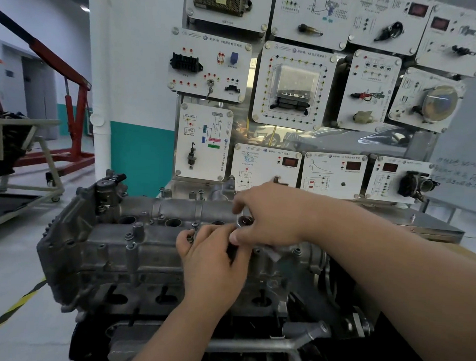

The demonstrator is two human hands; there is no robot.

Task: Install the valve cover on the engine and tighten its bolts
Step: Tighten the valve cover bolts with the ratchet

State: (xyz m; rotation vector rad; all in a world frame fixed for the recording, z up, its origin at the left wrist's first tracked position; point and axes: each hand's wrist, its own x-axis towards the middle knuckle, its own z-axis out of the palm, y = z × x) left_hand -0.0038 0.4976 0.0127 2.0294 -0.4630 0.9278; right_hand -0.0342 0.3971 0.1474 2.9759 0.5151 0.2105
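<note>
Okay, head view only. Valve cover [158,239] is already seated on top of the engine [134,279], centre frame, on its stand. Several other bolts [129,235] stand in the cover's holes, some looking proud, so probably not run down yet.

Left hand [211,261] comes in from below. Its fingers [186,236] are curled round a bolt [195,225] on the cover's near middle, pinching it, with the head just showing above them.

Right hand [270,217] reaches in from the right and touches the left hand. Its fingers [240,202] are bent over a round metal part [246,220]. That could be a tool head or a port in the cover, so I cannot tell whether they grasp anything.

Step in hand: likely hand-starting a bolt, early in the tightening.

Risks:
- The bolt goes in tilted and cross-threads, since the hands hide the hole.
- The bolt slips from the pinch and drops into an open well [172,222] just beside it.
- Tightening one bolt fully while the rest sit loose could seat the cover unevenly.

Behind are the training panels [290,84], and a red crane [76,99] stands at left.
</note>
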